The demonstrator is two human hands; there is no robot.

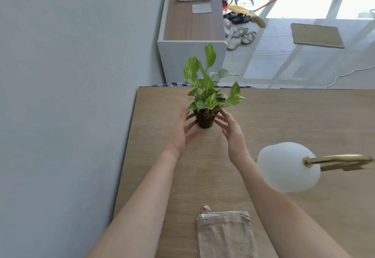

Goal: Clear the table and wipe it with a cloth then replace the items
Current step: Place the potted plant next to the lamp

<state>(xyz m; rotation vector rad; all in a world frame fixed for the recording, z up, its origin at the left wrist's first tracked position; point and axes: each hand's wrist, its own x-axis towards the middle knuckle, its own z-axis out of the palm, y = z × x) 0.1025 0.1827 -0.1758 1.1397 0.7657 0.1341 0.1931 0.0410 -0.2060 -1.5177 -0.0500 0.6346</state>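
A small green-leaved plant in a dark pot [205, 120] stands on the light wooden table [284, 119], near its far left corner. My left hand [182, 134] is at the pot's left side and my right hand [231, 134] at its right side. Both have straight, spread fingers whose tips are at or just off the pot's rim. A folded beige cloth [225, 235] lies flat at the table's near edge, between my forearms.
A white globe lamp [288, 166] on a brass arm hangs over the table to the right of my right arm. A grey wall runs along the left. Beyond the table stands a low cabinet [192, 26] with papers, then shoes, a broom and a mat on the floor.
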